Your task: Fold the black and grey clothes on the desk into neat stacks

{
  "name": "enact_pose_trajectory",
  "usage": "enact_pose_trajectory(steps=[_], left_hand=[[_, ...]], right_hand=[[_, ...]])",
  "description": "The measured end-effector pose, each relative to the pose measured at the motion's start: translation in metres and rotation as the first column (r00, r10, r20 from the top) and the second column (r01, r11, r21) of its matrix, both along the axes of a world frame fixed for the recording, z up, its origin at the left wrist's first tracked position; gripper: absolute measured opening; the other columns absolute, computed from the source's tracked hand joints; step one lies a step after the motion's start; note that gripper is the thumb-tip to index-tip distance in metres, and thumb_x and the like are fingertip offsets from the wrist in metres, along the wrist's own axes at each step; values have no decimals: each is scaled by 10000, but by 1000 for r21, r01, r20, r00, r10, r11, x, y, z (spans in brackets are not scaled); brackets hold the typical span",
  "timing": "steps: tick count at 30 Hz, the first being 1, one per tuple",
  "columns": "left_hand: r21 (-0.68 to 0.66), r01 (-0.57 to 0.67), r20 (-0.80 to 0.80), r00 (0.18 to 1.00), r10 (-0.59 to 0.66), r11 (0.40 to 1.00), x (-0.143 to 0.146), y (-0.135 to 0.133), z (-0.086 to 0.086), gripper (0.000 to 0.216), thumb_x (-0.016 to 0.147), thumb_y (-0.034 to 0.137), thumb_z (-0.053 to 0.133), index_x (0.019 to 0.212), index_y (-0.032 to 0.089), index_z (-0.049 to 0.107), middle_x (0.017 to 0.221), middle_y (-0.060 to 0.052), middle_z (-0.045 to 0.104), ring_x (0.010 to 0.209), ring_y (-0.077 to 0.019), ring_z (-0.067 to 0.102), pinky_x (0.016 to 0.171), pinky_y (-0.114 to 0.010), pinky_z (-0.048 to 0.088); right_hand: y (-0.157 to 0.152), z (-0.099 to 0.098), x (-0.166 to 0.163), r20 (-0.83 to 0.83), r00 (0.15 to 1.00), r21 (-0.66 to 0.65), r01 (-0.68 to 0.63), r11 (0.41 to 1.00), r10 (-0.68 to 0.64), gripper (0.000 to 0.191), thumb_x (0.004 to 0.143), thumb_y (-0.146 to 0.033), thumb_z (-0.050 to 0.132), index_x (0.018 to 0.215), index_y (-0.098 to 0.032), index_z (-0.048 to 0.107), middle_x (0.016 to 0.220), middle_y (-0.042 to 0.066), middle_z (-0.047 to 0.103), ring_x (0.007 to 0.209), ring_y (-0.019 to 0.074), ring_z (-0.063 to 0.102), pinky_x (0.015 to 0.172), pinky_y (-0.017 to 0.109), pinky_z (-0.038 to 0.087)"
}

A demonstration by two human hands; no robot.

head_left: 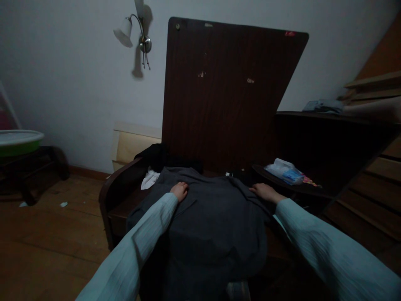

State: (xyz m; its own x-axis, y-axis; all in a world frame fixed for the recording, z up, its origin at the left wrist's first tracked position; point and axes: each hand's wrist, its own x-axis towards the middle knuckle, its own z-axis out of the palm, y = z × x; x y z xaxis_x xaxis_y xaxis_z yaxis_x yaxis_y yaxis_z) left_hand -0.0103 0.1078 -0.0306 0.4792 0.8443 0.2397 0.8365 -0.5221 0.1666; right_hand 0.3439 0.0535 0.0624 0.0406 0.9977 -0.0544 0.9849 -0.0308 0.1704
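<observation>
- Head view: dark grey garment (pixel 216 217) lies spread out at lower centre of the frame, over a dark wooden seat with a curved armrest (pixel 108 188) at its left.
- Left hand (pixel 179 191), centre of frame: rests on the garment's upper left part, fingers curled; cannot tell whether cloth is pinched.
- Right hand (pixel 266 192), right of centre: fingertips together at the garment's upper right edge; grip on the fabric cannot be made out.
- White cloth (pixel 150 179) just beside the garment's upper left; black cloth (pixel 152 154) above it, by the armrest.
- Plastic packet (pixel 285 171) on a dark shelf, right of centre, near the right hand.
- Dark board (pixel 225 92) stands upright behind the garment, upper centre.
- Wall lamp (pixel 144 43) at upper left; green basin (pixel 20 144) at left edge.
</observation>
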Motion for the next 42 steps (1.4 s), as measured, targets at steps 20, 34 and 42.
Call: enact_pose_trajectory(steps=[20,34,42], left_hand=[[2,-188,-207,961,184,982,-18,-38,7,364,800,295,380,1055,92,541,1128,-172,535,1023,-283,520,833,-373,414],[-78,-230,-340,921,191,970,1,-10,39,253,702,385,544,779,172,655,860,-129,651,854,-267,602,705,-326,461],[-97,149,-148,975,-163,984,67,-26,30,288,722,308,534,986,201,578,1067,-98,578,1008,-253,526,859,-349,398]], right_hand=[[-41,-29,-51,-180,900,-1,-404,915,397,471,613,-337,615,1039,-177,495,1016,95,591,907,246,571,740,300,420],[3,15,16,-196,973,97,143,985,-122,311,722,-260,461,957,-159,638,989,112,633,903,256,587,689,296,432],[0,22,24,-182,968,76,189,979,-173,427,707,-477,468,832,-129,680,891,141,652,831,277,604,644,320,448]])
